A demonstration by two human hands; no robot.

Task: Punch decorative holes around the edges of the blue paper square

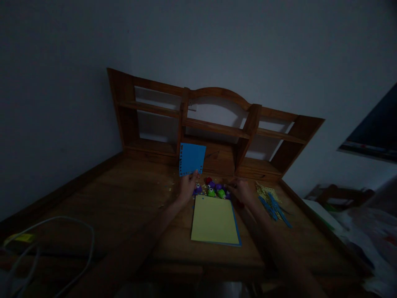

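Observation:
My left hand (187,186) is closed on a blue sheet of paper (192,158), held upright by its lower edge. Small holes run along that sheet's left side and bottom. My right hand (242,191) reaches in at the right end of a cluster of small toy-like figures, its fingers seemingly apart in the dim light. Among them are a purple figure (197,189) with white eyes near my left hand, a green figure (221,193) and a red piece (209,181). In front of the cluster lies a stack of yellow paper (214,221) with a blue edge showing beneath.
Blue paper strips (273,206) and a perforated yellow piece (265,191) lie to the right. Tiny paper bits are scattered around the figures. A wooden shelf unit (214,129) stands along the back of the desk (124,194). A white cable (89,231) loops at the left.

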